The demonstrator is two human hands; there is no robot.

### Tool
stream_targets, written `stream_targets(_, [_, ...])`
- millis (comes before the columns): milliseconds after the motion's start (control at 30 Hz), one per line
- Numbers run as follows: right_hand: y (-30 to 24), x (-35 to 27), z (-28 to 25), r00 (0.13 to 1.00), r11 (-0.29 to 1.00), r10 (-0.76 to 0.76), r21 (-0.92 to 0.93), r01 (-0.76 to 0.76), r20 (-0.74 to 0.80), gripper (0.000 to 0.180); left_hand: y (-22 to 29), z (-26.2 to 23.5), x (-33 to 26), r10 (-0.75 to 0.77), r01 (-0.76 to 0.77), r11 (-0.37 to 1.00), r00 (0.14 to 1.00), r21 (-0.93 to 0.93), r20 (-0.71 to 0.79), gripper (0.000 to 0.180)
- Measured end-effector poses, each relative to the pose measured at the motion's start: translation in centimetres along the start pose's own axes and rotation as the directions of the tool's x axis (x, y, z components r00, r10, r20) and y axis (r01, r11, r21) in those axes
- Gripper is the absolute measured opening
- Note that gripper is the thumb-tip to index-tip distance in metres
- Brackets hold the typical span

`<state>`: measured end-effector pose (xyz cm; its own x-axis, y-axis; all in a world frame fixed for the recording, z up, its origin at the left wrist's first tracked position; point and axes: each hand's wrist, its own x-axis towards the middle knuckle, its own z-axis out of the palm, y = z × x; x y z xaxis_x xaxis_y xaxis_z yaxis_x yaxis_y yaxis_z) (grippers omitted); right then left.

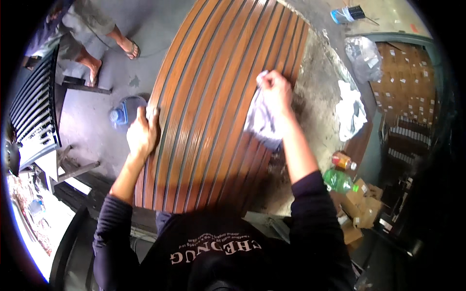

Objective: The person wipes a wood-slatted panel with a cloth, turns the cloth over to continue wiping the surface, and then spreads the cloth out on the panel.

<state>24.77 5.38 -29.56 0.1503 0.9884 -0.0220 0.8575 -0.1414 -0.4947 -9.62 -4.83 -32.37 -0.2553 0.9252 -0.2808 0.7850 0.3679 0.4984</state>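
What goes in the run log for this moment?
left hand: gripping panel edge | right hand: pressing cloth on slatted wood panel | bottles: right of panel

A long slatted wooden panel (213,102) lies flat, stretching away from the person, its glossy orange-brown ribs split by dark narrow grooves; the near end sits in shadow. A crumpled pale grey cloth (261,119) rests against the panel's right-hand slats, bunched at the top and hanging loose below, held in the right hand (276,89).
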Motion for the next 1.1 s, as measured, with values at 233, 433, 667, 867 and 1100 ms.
stream_targets(233, [4.4, 23.7, -2.1, 0.959, 0.986, -0.071, -0.166, 0.026, -0.274, 0.023, 0.2, 0.5, -0.9, -0.038, 0.039, 0.999, 0.997, -0.014, 0.06, 0.041])
stream_targets(433, [1.7, 30.0, -2.6, 0.949, 0.997, -0.019, -0.079, -0.006, -0.314, 0.022, 2.4, -0.9, -0.7, -0.054, 0.055, 0.998, 0.997, -0.036, 0.046, 0.049])
stream_targets(667, [-2.5, 16.4, 1.8, 0.902, 0.9, -0.424, 0.148, 0.41, 0.082, 0.013, 1.0, -1.0, -0.1, -0.026, 0.031, 0.997, 0.997, -0.063, 0.079, 0.047])
stream_targets(867, [-1.3, 26.4, 0.5, 0.964, 0.989, -0.137, -0.093, 0.118, -0.227, 0.024, 1.2, -0.3, -0.5, 0.001, 0.004, 0.998, 0.997, -0.064, 0.08, 0.045])
stream_targets(1100, [-1.7, 29.0, 1.4, 0.98, 0.998, -0.002, -0.054, -0.009, -0.198, 0.029, 0.8, 0.0, -1.0, 0.001, 0.0, 0.999, 1.0, -0.043, 0.01, 0.035])
